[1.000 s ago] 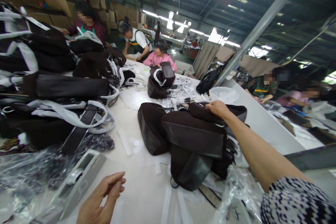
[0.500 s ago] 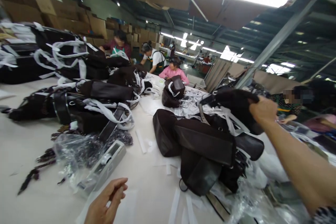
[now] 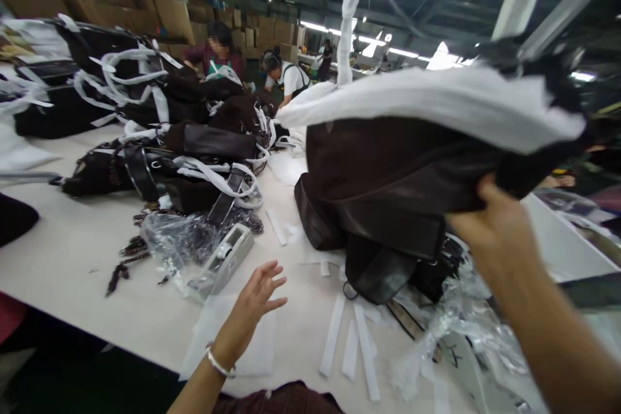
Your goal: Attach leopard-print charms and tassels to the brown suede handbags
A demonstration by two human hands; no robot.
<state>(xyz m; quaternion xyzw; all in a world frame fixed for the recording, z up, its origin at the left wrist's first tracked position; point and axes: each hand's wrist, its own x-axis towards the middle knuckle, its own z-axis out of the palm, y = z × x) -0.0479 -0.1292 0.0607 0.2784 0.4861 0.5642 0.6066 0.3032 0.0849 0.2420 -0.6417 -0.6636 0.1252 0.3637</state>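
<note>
My right hand (image 3: 499,226) grips a dark brown handbag (image 3: 402,155) by its lower side and holds it up above the table. White wrapping covers the bag's top edge, and a wrapped strap rises from it. Beneath, other dark bags (image 3: 383,268) lie in a pile, partly hidden by the lifted one. My left hand (image 3: 257,294) hovers over the table with its fingers spread and nothing in them. White paper strips (image 3: 332,336) lie on the tabletop to its right. Just beyond it are a grey tape dispenser (image 3: 230,252) and crumpled clear plastic (image 3: 169,239).
More dark bags with white-wrapped handles (image 3: 194,162) lie across the left of the white table (image 3: 72,252). Clear plastic bags (image 3: 466,317) are heaped at the right. Co-workers (image 3: 291,77) are at the far side, with stacked cartons (image 3: 169,16) behind them.
My right hand has lifted the bag off the pile and brought it nearer, so it now fills the upper right. My left hand has reached forward and its fingers have spread.
</note>
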